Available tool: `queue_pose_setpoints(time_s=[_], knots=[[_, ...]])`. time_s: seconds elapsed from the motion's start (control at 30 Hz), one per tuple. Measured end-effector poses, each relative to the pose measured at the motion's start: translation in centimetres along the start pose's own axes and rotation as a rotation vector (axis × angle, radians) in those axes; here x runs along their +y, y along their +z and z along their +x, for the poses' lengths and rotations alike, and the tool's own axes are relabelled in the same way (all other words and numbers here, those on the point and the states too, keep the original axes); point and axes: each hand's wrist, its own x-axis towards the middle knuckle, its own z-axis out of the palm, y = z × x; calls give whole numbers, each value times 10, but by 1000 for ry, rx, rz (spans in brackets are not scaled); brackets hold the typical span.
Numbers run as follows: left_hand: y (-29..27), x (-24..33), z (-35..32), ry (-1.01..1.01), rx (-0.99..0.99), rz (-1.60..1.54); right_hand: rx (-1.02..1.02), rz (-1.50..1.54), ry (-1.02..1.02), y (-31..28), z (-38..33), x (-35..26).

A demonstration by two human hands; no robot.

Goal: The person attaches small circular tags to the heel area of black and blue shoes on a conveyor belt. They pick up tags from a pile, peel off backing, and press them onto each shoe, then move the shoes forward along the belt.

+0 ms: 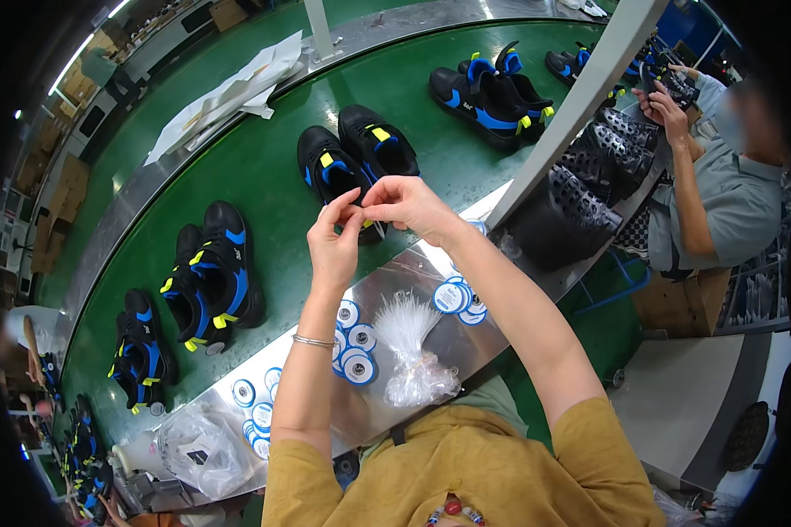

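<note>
Green belt taken as landmark. On it, just beyond the hands: one pair of black-and-blue shoes. Left hand and right hand meet above its near edge, thumb and fingers pressed together in a pinch; cannot tell on what. Beside belt, wearer's side: round blue-and-white tags, bundled clear plastic strands.

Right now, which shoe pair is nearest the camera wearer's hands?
The shoes partly hidden by the left hand and right hand, which cover no other pair.
</note>
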Motion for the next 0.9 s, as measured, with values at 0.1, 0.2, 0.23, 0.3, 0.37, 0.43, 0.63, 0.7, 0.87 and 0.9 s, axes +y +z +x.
queue_pose_setpoints(time_s=[0.1,0.2,0.23,0.3,0.37,0.43,0.63,0.7,0.87,0.9], knots=[[-1,4,0,65,-1,85,190,62,-26,1,-10,-11],[-8,1,-4,153,-23,209,204,-60,-58,-10,-31,-13],[-9,-2,-8,148,-4,224,177,-162,-61,-11,-38,-6],[-17,-11,-14,151,72,224,115,-366,-67,-11,-55,9],[-30,-24,-23,5,150,247,57,-672,25,-2,-73,5],[-30,-21,-34,-20,286,328,36,-824,33,0,-81,16],[-23,13,-100,58,187,427,-36,-1079,173,23,-76,36],[-18,13,-122,95,167,438,-26,-1131,181,34,-67,40],[9,12,-166,202,-25,467,17,-1293,94,44,-62,76],[13,11,-171,246,-60,466,8,-1308,80,47,-62,76]])
